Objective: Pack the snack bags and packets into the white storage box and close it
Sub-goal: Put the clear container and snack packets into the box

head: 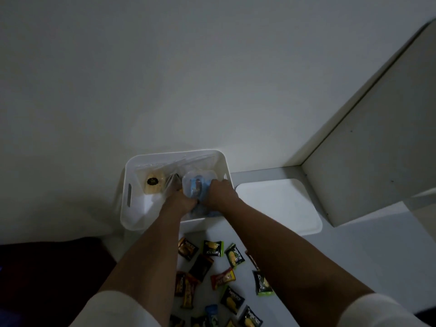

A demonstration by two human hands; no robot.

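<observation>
The white storage box (132,204) stands open on the white surface against the wall. Both of my hands reach into it. My left hand (180,201) and my right hand (220,192) grip a clear snack bag with a blue print (194,184) from either side, inside the box's right half. A pale round pastry in clear wrap with a dark label (154,182) lies in the box's left half. The flat white lid (280,206) lies just right of the box. Several small snack packets (213,249) in green, black, red and gold lie scattered between my forearms.
A white cabinet panel (377,149) juts out at the right, overhanging the lid's far corner. The plain wall rises directly behind the box. A dark area (47,279) lies past the surface's left edge.
</observation>
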